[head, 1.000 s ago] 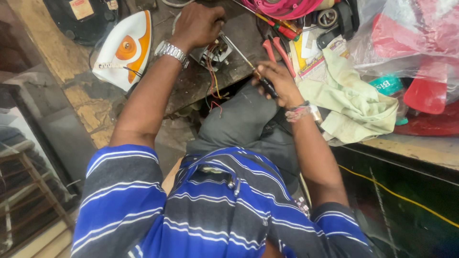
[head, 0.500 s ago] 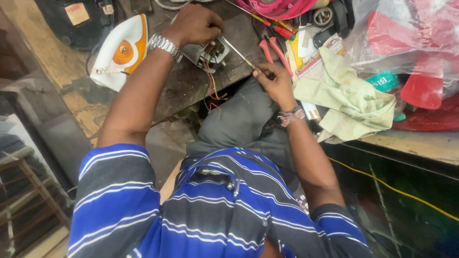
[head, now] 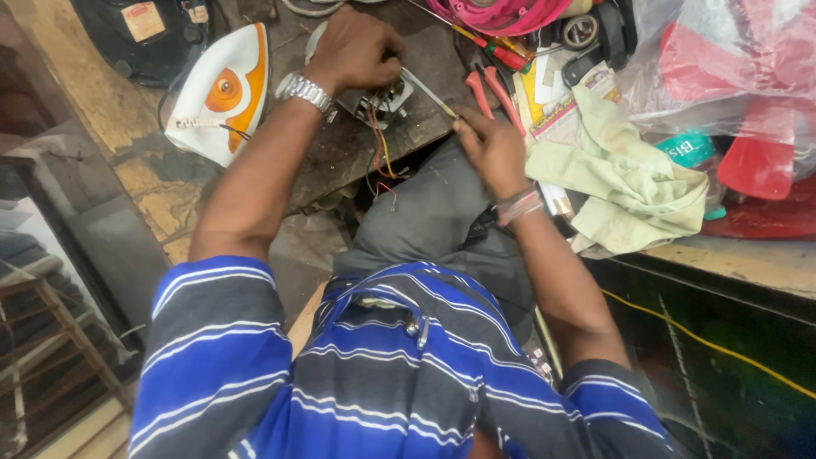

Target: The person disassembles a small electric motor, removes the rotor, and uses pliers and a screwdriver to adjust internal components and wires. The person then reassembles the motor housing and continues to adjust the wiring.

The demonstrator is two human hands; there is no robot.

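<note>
Both hands lower in view than before — left hand [head: 355,49] clamped on metal part [head: 384,98], right hand [head: 493,151] pinching screwdriver [head: 432,93].

Over the last second the right hand [head: 493,151] has drawn back from the far edge of the counter [head: 340,161] towards the person's lap, its thin metal tool [head: 429,92] now slanting up-left to the small wired part [head: 382,100]. The left hand [head: 355,49] has closed more tightly over that part. The white and orange iron [head: 223,93] sits slightly nearer the middle as the view shifts.
</note>
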